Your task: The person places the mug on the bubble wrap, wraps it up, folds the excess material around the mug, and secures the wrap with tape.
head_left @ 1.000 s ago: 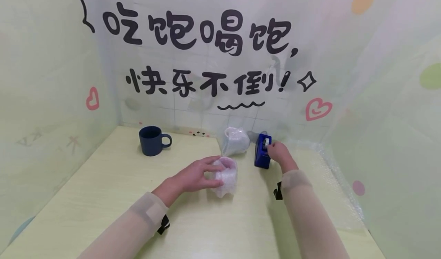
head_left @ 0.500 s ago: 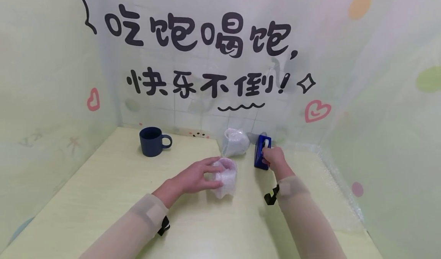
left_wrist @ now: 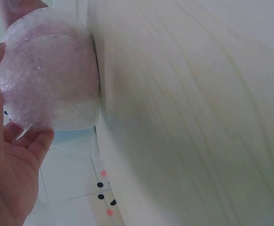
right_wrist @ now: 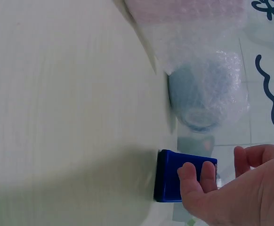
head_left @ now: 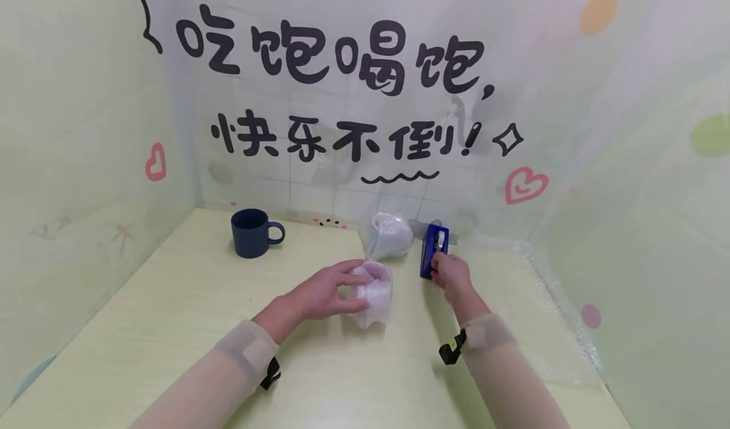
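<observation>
My left hand (head_left: pixel 322 293) holds a cup wrapped in bubble wrap (head_left: pixel 377 299), pinkish through the film. Thumb and fingers curve round its sides in the left wrist view, where the wrapped cup (left_wrist: pixel 52 75) rests on the table. At the near end of a blue tape dispenser (head_left: pixel 430 251) is my right hand (head_left: pixel 456 277). In the right wrist view two bent fingers (right_wrist: pixel 189 175) lie against the dispenser (right_wrist: pixel 167 176), with the other visible digits apart from them near its toothed end. Whether a tape end is pinched there cannot be made out.
A second bubble-wrapped cup (head_left: pixel 390 236), bluish inside, lies by the back wall, left of the dispenser. A dark blue mug (head_left: pixel 249 234) stands at the back left. Bubble wrap sheeting (head_left: pixel 530 315) covers the table's right side. Printed walls enclose the back and sides.
My right hand has moved from the tape roll at the dispenser's right side to its near end, closer to me. The left hand and its wrapped cup have stayed in place.
</observation>
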A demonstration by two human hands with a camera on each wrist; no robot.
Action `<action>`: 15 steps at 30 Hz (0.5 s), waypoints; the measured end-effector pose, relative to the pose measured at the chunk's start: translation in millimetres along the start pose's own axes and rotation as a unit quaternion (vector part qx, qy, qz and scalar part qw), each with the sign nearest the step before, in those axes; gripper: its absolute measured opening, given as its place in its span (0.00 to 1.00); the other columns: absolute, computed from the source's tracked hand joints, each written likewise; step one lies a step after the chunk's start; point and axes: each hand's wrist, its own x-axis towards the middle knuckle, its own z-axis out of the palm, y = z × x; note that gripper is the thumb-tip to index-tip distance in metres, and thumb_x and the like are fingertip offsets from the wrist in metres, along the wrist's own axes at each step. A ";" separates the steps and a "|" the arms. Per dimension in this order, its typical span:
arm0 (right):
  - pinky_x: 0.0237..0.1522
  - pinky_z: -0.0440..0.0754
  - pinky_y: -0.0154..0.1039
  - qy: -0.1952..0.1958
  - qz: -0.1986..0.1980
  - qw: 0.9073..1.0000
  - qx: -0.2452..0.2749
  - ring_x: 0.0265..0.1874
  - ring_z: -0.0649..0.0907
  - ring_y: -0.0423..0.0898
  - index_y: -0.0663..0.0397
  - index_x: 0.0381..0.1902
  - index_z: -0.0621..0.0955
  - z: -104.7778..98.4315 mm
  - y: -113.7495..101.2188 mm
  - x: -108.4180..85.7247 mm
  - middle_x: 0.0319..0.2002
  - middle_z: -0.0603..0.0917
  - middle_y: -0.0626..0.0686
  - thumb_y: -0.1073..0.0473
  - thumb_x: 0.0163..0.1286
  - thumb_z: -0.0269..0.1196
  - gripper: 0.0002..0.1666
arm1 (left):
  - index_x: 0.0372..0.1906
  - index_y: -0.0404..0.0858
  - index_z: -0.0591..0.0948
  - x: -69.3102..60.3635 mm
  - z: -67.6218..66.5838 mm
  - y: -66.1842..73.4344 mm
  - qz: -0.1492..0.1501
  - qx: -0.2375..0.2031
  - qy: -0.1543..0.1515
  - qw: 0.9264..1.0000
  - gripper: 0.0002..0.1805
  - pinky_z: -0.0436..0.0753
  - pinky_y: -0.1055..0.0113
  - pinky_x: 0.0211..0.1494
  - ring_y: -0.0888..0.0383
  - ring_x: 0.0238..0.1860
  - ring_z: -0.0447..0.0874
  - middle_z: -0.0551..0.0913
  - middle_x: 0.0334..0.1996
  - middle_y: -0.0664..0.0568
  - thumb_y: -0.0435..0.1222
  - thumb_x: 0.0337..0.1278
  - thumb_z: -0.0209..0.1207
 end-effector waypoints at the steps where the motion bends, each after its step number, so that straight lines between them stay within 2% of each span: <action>1: 0.65 0.82 0.46 -0.005 -0.006 1.000 0.013 0.60 0.80 0.55 0.62 0.57 0.76 -0.2 1.2 -2.0 0.55 0.79 0.58 0.59 0.82 0.54 0.14 | 0.72 0.41 0.84 0.1 -0.3 0.0 0.000 -0.001 0.000 1.000 0.31 0.75 0.39 0.81 0.36 0.81 0.71 0.69 0.83 0.41 0.50 0.69 0.72; 5: 0.79 0.75 0.53 -0.031 -0.025 0.997 0.062 0.67 0.77 0.59 0.63 0.57 0.75 -2.1 4.9 -9.2 0.65 0.76 0.64 0.59 0.80 0.54 0.15 | 0.72 0.42 0.84 0.4 -1.2 0.0 -0.003 -0.004 -0.002 1.000 0.32 0.75 0.38 0.81 0.36 0.82 0.71 0.69 0.84 0.41 0.51 0.69 0.72; 10: 0.86 0.66 0.56 -0.077 -0.041 0.990 0.110 0.78 0.70 0.65 0.68 0.64 0.71 -7.8 7.6 -14.3 0.76 0.68 0.72 0.60 0.81 0.51 0.21 | 0.72 0.42 0.84 0.2 -1.5 0.7 -0.010 -0.007 -0.002 1.000 0.32 0.74 0.38 0.82 0.36 0.82 0.70 0.69 0.84 0.41 0.51 0.69 0.72; 12: 0.88 0.63 0.55 -0.092 -0.045 0.986 0.129 0.81 0.67 0.66 0.66 0.62 0.70 -11.0 9.5 -15.2 0.79 0.65 0.75 0.61 0.80 0.50 0.19 | 0.72 0.42 0.84 0.2 -1.4 0.9 -0.010 -0.009 -0.001 1.000 0.32 0.74 0.38 0.82 0.36 0.82 0.70 0.69 0.84 0.41 0.51 0.69 0.72; 15: 0.89 0.58 0.55 -0.106 -0.047 0.981 0.155 0.84 0.61 0.67 0.60 0.53 0.69 -15.7 13.6 -15.3 0.81 0.62 0.76 0.62 0.79 0.48 0.10 | 0.72 0.42 0.84 0.0 -1.0 1.0 -0.013 -0.010 -0.004 1.000 0.32 0.74 0.38 0.82 0.36 0.82 0.70 0.69 0.84 0.41 0.51 0.69 0.72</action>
